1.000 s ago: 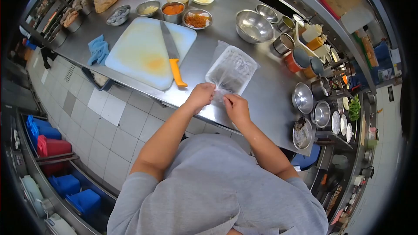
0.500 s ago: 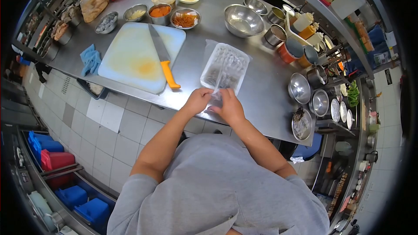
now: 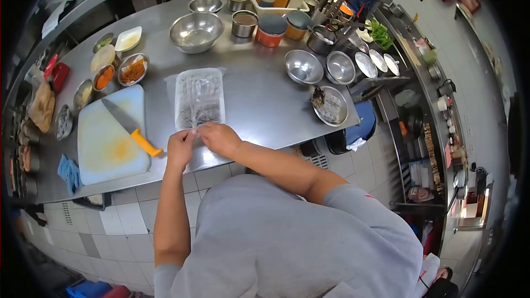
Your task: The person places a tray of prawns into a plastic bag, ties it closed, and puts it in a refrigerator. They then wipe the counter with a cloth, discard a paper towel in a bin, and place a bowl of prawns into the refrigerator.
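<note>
A white tray (image 3: 178, 99) lies on the steel table inside a clear plastic bag (image 3: 171, 84). Greyish food, too blurred to name, shows through the film. At the tray's near end, my left hand (image 3: 181, 148) pinches the bag, its fingers closed. My right hand (image 3: 220, 139) is closed beside it and grips the same gathered plastic; the fingertips almost touch. Left of the hands, a knife (image 3: 124, 118) with a yellow handle rests across a white cutting board (image 3: 91, 127), its handle reaching past the board's right edge.
Bowls of shredded orange food (image 3: 133, 70) and other ingredients stand behind the board. A large steel bowl (image 3: 196, 33) sits beyond the tray. To the right are steel bowls (image 3: 303, 67) and a bowl of grey food (image 3: 330, 106). A blue cloth (image 3: 69, 174) lies at the left edge.
My view has turned right, so the table appears shifted left. Both hands still hold the bag's near end. The plastic ridge over the tray now looks flatter.
</note>
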The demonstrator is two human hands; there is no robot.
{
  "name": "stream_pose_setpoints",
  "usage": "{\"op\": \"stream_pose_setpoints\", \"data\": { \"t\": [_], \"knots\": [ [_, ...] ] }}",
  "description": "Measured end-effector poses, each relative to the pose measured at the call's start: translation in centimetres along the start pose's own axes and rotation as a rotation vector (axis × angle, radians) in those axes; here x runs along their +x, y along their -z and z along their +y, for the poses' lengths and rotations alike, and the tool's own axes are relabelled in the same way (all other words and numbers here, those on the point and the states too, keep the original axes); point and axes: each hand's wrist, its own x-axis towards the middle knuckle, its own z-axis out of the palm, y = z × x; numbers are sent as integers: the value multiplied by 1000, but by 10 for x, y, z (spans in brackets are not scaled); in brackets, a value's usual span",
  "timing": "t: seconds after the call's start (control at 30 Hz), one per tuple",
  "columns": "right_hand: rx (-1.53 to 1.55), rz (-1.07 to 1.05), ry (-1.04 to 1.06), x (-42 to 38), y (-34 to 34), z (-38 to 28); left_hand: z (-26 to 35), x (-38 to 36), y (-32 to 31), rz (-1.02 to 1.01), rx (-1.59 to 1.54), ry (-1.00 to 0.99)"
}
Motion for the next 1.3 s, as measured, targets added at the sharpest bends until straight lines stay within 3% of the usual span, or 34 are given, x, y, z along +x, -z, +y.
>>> {"op": "stream_pose_setpoints", "data": {
  "t": [0.03, 0.1, 0.13, 0.17, 0.2, 0.23, 0.3, 0.37, 0.43, 0.47, 0.53, 0.63, 0.67, 0.73, 0.87, 0.93, 0.97, 1.03, 1.17, 1.23, 1.27, 1.3],
  "knots": [
    [64, 82, -43, -1, -3, 1, -5, 4, 2, -3, 5, -1],
    [141, 159, -83, 0, -3, -9, -15, 8, 8, -176, -401, 275],
    [413, 133, -385, -3, 0, -14, -20, 10, 8, -163, -401, 282],
    [682, 94, -688, -6, 4, -19, -23, 12, 6, -227, -831, 446],
    [776, 64, -720, -7, 1, -15, -22, 12, 5, -280, -1267, 596],
    [827, 114, -746, -9, -3, -13, -20, 10, -3, -240, -1406, 623],
    [884, 89, -780, -8, -2, -13, -31, 11, -17, -239, -1562, 536],
    [878, 81, -736, -10, -3, -12, -4, -3, -17, -181, -1562, 516],
    [883, -4, -780, -12, -2, -8, 8, -11, -15, -326, -1372, 388],
    [766, 8, -653, -12, -5, -6, 8, -14, -11, -310, -1380, 384],
    [541, -51, -499, -14, -4, 3, 8, -16, -6, -521, -1387, 521],
    [438, -50, -306, -19, 2, 4, 6, -16, 14, -578, -1199, 432],
    [438, -52, -301, -19, 5, 5, 3, -13, 17, -574, -1201, 428],
    [220, -142, -54, -21, 10, 5, -4, -5, 18, -487, -1200, 487],
    [166, -126, 6, -23, -1, 8, -7, -1, 10, -349, -1270, 594],
    [42, -169, 41, -26, -4, 9, 7, -4, 3, -50, -270, 336],
    [42, -168, 38, -27, -4, 9, 11, -7, 6, -52, -268, 337],
    [22, -148, -1, -31, -5, 8, 15, -14, 14, 122, 579, -117],
    [1, -149, 3, -43, -12, 5, 21, -19, 15, 150, 700, -114],
    [76, -142, 13, -46, -17, 2, 36, -24, 7, 428, 684, -326],
    [93, -157, 4, -44, -12, -3, 41, -23, 7, 422, 686, -330],
    [94, -153, 0, -45, -15, -3, 46, -19, 7, 386, 629, -486]
  ]
}}
